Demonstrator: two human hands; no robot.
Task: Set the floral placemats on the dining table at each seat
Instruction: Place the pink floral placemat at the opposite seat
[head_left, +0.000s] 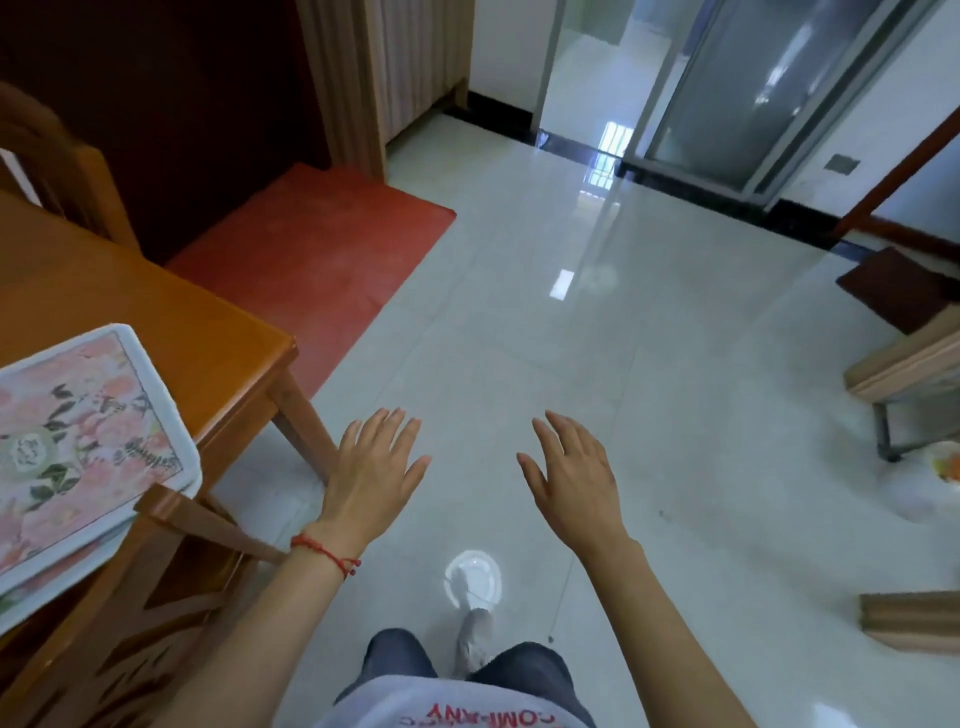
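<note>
Your left hand (376, 467) and right hand (569, 475) hover spread, empty, above floor, free for next mat. Floral placemats (78, 447) stacked near-left on table (171, 332) corner, overhanging chair (171, 525), within reach.

Glossy white tile floor (597, 322) is bouncing light all over, a red mat (317, 249) is lying by the dark wall, and frosted sliding doors (748, 88) are sitting at the back.

One placemat stack (78, 441) — two hands — one table (171, 312).
</note>
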